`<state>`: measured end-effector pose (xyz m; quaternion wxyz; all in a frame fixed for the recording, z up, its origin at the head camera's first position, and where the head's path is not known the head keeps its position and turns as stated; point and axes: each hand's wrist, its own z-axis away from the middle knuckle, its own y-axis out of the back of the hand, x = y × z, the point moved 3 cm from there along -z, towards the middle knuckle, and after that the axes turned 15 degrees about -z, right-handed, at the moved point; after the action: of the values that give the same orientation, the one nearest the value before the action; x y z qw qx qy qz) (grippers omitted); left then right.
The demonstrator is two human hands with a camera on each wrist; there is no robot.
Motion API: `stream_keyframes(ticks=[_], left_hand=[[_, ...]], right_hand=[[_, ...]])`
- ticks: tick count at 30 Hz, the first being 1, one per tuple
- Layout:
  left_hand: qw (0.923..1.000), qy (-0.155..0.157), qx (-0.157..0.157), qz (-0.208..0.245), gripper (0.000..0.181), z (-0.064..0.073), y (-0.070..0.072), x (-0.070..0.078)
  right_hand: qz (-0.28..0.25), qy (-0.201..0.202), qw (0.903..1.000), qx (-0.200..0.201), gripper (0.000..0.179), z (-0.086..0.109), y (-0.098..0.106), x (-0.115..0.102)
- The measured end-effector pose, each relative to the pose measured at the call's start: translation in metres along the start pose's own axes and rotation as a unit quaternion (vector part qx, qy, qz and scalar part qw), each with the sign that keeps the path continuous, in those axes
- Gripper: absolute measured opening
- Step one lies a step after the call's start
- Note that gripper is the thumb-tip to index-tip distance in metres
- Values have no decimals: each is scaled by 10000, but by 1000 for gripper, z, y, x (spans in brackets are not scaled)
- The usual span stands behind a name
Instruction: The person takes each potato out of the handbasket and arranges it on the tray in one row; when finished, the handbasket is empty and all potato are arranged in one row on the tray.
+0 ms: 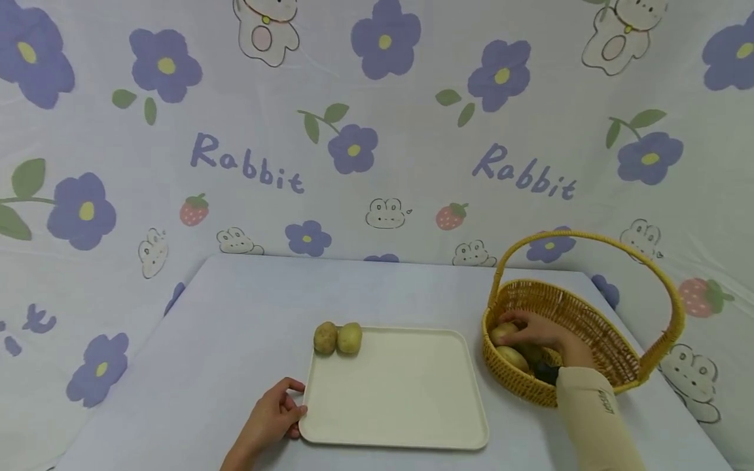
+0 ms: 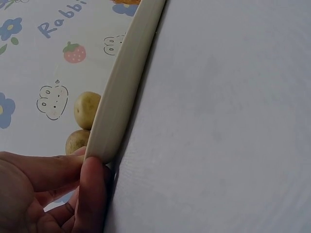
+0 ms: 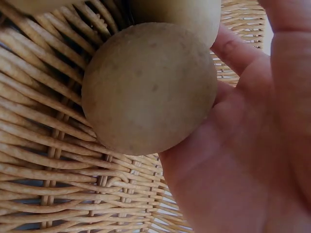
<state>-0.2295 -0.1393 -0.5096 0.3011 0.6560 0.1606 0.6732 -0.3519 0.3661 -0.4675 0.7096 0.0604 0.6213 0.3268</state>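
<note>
My left hand [image 1: 272, 413] pinches the left edge of a cream rectangular tray [image 1: 394, 392]; the left wrist view shows thumb and fingers on its rim [image 2: 114, 111]. Two potatoes sit side by side at the tray's far left corner, a browner potato [image 1: 325, 338] and a yellower potato [image 1: 350, 338]. Inside the wicker basket [image 1: 512, 379], my right hand [image 1: 538, 329] has its thumb and fingers around a potato [image 1: 502, 332]. Another potato [image 1: 512, 358] lies just nearer. In the right wrist view, a round potato [image 3: 148, 90] partly covers another potato [image 3: 180, 14] by the fingers.
The basket's tall arched handle [image 1: 589, 237] rises over the right forearm. A white table [image 1: 247, 314] carries tray and basket. Behind it hangs a patterned cloth [image 1: 412, 176] with flowers and rabbits.
</note>
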Motion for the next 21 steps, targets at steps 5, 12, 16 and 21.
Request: stream_keyframes(ticks=[5,12,16,21], left_hand=[[10000,5,17,14,31,0,1,-1],[10000,-11,-10,31,31,2,-1,1],[10000,5,18,97,31,1,-2,0],[9998,72,137,126,31,1,-1,-2]], right_hand=[[154,22,9998,84,61,1,-1,-5],[-121,418,9967,678,59,14,9,-11],[-1388,633,9854,751,61,25,21,-26],[-2284,1263,9648,322,53,36,29,-58]])
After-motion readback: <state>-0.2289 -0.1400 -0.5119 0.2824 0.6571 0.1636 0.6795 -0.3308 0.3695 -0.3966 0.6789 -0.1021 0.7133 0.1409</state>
